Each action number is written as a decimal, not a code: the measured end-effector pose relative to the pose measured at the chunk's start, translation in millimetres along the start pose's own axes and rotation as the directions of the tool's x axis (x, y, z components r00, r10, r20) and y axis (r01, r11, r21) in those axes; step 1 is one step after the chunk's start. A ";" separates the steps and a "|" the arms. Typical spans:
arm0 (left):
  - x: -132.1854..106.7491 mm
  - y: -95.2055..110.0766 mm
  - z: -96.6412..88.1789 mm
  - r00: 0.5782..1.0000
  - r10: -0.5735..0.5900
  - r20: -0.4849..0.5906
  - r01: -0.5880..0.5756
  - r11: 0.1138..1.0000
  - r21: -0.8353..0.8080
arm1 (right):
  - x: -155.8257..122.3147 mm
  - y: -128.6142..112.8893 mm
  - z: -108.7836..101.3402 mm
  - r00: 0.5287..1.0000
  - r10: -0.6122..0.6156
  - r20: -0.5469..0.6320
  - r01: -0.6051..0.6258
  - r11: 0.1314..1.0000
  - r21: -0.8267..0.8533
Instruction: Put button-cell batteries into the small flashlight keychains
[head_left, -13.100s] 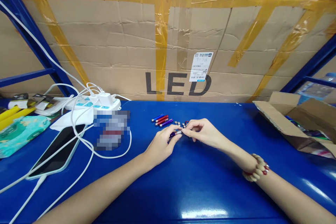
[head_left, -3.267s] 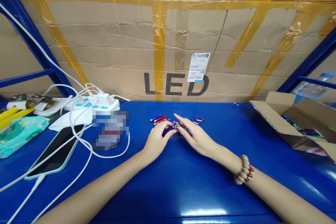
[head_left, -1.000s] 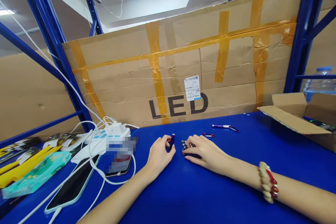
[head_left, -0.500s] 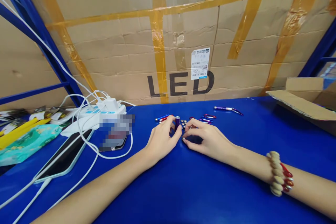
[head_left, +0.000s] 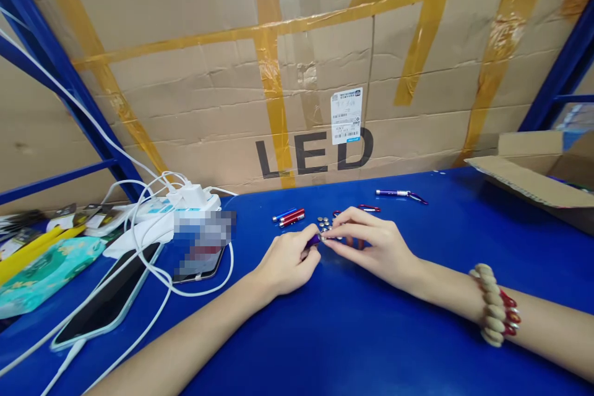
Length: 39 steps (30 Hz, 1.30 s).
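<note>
My left hand (head_left: 290, 260) is closed around a small purple metal flashlight tube (head_left: 314, 240), which lies tilted with its end toward the right. At that end, the fingertips of my right hand (head_left: 375, 244) pinch a small silvery button cell (head_left: 323, 237), partly hidden by the fingers. Just behind the fingers, several loose button cells (head_left: 323, 221) lie on the blue table (head_left: 352, 334). Farther left are a red flashlight tube (head_left: 292, 218) and a blue flashlight tube (head_left: 284, 215), side by side. A red carabiner clip (head_left: 369, 208) shows behind my right hand.
A purple flashlight with a clip (head_left: 392, 193) lies at the back right, near an open cardboard box (head_left: 524, 182). On the left are a phone (head_left: 109, 294), a partly blurred second phone (head_left: 204, 260), white cables and a power strip (head_left: 199, 201). A large carton (head_left: 208, 105) stands behind.
The purple tube has gone from upright to tilted over in my left hand. My right fingertips have moved left and up to the tube's end. The view has shifted slightly.
</note>
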<state>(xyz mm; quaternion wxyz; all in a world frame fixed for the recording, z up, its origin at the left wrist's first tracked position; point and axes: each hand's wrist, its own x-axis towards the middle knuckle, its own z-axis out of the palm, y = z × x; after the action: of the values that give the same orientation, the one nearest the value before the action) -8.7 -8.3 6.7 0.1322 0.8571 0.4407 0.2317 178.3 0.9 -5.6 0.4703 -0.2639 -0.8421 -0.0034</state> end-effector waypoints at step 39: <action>-1.2 6.7 3.9 0.996 0.074 -0.049 -0.083 0.967 -0.240 | 2.9 -16.0 -3.0 0.998 0.045 0.042 -0.039 0.990 -0.134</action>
<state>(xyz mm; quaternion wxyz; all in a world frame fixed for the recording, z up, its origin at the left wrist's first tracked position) -2.6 -13.2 5.9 0.2178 0.8466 0.3775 0.3057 172.2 -12.4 2.2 0.4327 -0.3126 -0.8445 -0.0438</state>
